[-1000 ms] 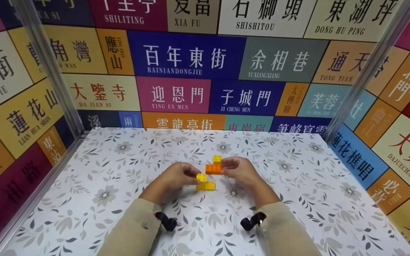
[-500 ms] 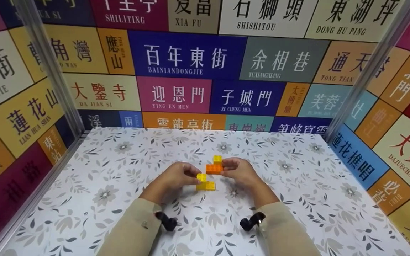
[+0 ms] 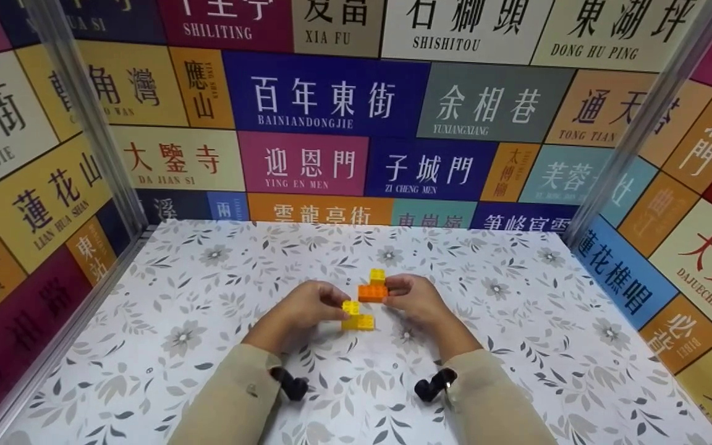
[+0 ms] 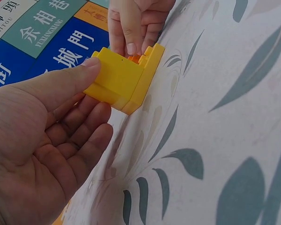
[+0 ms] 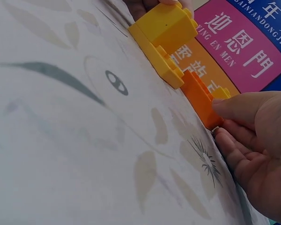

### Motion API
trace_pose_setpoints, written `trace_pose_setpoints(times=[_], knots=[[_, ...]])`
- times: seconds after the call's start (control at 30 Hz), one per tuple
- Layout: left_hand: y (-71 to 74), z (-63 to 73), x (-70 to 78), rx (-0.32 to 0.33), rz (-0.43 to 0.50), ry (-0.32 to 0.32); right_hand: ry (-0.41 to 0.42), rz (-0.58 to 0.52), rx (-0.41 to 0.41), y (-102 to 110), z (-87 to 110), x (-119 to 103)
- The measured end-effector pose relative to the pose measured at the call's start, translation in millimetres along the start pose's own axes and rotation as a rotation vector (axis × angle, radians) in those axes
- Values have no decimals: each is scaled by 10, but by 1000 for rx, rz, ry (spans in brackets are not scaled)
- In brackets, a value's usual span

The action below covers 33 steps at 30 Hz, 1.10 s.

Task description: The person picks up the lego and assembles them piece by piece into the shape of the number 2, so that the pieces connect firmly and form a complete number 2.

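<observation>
At the table's middle, my left hand (image 3: 306,304) pinches a tall yellow toy brick (image 4: 117,77). This brick stands on the left end of a lower yellow brick (image 3: 365,323), whose bare studs show on the right. My right hand (image 3: 416,298) grips an orange brick (image 5: 199,101) just behind, with the thumb on its side in the right wrist view. A small yellow brick (image 3: 377,275) rises from the orange brick's far side, beside the right fingertips. In the head view the two groups of bricks stand apart, both low at the tabletop.
A white cloth with grey leaves and flowers covers the table (image 3: 207,371). Colourful sign panels (image 3: 325,93) line the walls at the back and sides. Clear posts (image 3: 628,123) rise at the back corners. A black wrist device (image 3: 291,384) sits at each sleeve.
</observation>
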State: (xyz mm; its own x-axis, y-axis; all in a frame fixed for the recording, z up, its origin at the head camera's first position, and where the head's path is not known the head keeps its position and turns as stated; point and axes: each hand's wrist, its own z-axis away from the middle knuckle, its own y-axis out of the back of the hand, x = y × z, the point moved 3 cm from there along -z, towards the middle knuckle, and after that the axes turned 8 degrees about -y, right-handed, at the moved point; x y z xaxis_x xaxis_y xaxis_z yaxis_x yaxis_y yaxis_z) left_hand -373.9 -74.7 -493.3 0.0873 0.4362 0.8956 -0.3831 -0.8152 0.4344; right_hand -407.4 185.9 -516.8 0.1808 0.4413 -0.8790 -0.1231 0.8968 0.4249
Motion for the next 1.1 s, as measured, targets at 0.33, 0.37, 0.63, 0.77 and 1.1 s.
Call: trace_pose_setpoints(times=[0.33,0.37,0.63,0.77,1.1], knots=[[5,7,23,-3,-4,13,-23,62,32,-12,-11,-22],[6,6,23,-3,-6,12,-25,65,34,-11,-10,-23],[9,5,2,1,-9,22,-36,91,42,-4,6,-30],[13,2,9,1,-50,12,-28,94,43,3,25,-45],[5,-9,1,-9,-40,30,-26,45,29,62,94,-95]])
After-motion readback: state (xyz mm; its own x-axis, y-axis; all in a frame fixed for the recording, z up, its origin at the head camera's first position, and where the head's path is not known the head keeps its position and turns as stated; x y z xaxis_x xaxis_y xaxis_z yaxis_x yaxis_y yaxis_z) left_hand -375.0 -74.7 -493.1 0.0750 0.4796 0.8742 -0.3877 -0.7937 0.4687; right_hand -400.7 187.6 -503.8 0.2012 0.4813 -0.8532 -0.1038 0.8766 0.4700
